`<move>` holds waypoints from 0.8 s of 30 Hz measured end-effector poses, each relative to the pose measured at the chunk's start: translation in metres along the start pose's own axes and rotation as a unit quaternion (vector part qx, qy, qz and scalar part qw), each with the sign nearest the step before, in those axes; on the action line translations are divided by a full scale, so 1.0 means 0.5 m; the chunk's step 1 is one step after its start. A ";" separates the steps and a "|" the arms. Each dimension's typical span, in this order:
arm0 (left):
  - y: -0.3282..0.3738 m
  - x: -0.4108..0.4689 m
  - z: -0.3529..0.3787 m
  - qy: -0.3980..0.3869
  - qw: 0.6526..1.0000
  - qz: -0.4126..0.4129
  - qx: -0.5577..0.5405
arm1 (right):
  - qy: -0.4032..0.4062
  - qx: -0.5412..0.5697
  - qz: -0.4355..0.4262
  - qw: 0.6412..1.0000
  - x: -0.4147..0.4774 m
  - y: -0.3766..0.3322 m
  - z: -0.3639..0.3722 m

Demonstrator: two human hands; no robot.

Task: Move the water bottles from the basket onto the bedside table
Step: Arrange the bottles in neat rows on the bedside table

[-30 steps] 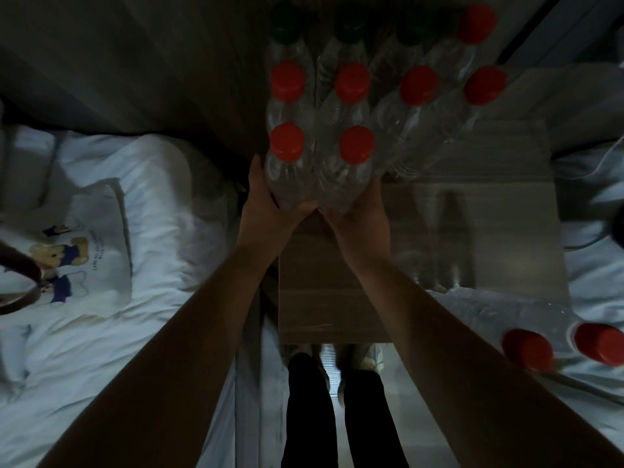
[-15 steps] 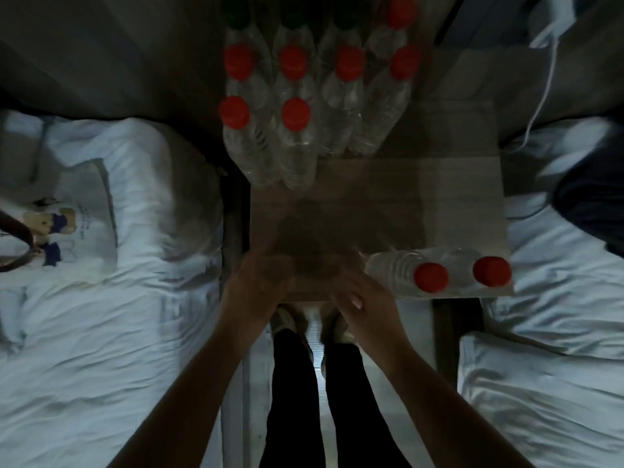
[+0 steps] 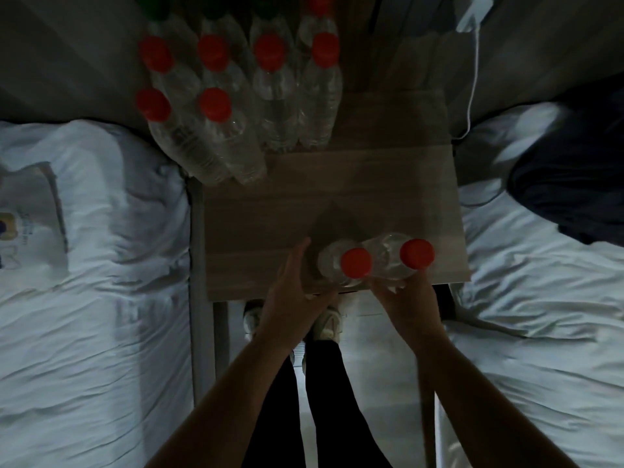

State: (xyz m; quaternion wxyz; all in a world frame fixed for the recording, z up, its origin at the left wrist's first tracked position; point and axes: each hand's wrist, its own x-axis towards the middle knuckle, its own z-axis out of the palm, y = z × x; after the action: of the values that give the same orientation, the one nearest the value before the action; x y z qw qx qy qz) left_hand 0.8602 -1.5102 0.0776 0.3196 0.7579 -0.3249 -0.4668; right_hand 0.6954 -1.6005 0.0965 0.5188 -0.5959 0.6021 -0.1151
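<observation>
Two clear water bottles with red caps stand at the near right edge of the wooden bedside table (image 3: 270, 211). My left hand (image 3: 293, 282) wraps the left one of the pair (image 3: 354, 263). My right hand (image 3: 408, 298) grips the right one (image 3: 417, 253) from below. Several more red-capped bottles (image 3: 216, 106) stand in rows at the table's far left, with green-capped ones behind them. The basket is out of view.
White beds flank the table on the left (image 3: 91, 265) and right (image 3: 547, 315). A dark garment (image 3: 570, 184) lies on the right bed. A white charger cable (image 3: 474, 69) hangs at the far right. My legs and shoes (image 3: 324, 325) show below.
My hands let go of the front pair of bottles at the far left, drew back, and closed on two bottles at the near right edge. The view shifted right.
</observation>
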 end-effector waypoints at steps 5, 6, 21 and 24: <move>0.015 0.025 0.050 0.009 1.000 0.022 0.010 | -0.050 0.000 -0.028 0.998 0.046 0.032 0.001; 0.015 0.031 0.056 0.011 1.000 0.017 0.005 | -0.048 0.004 -0.025 0.999 0.051 0.039 0.004; 0.036 0.033 0.041 0.067 0.997 0.019 0.013 | -0.010 0.018 0.005 1.000 0.075 0.048 0.033; 0.037 0.046 0.008 0.105 0.994 -0.014 -0.025 | -0.001 0.030 -0.005 1.000 0.092 0.003 0.051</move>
State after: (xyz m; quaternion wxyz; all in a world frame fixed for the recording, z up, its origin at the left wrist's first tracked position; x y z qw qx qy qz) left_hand 0.8609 -1.5401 0.0792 0.3643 0.7987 -0.2676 -0.3971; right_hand 0.7253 -1.6265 0.0618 0.5364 -0.5831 0.5949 -0.1355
